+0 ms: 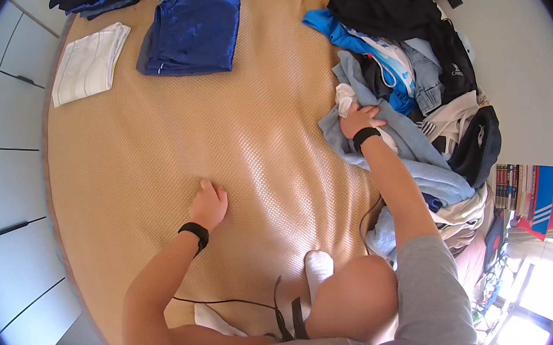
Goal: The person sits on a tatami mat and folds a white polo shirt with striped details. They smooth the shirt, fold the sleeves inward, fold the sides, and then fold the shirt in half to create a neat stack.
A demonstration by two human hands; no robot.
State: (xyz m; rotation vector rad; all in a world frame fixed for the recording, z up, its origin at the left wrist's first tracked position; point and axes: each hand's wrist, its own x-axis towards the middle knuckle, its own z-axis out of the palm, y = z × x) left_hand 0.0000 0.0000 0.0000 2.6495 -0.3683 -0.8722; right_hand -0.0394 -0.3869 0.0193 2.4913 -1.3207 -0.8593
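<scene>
My left hand (209, 205) rests on the woven tan mat (152, 159) with its fingers curled in and nothing visible in them. To the right, my right hand (361, 122) lies on the heap of clothes, fingers spread over a grey-blue garment (417, 149). A small crumpled white cloth (345, 96) sits right beside that hand's thumb side. Further back in the heap are a black jacket (387, 10), a bright blue piece (349, 35), a denim garment (426, 73) and a black cap-like item (480, 142).
Folded dark blue cloth (196, 35) and a folded white striped cloth (90, 64) lie at the far left, with more folded stacks behind. White cabinets (1, 183) line the left edge. Books (513, 186) stand at the right. A thin black cord (226, 301) crosses near my legs.
</scene>
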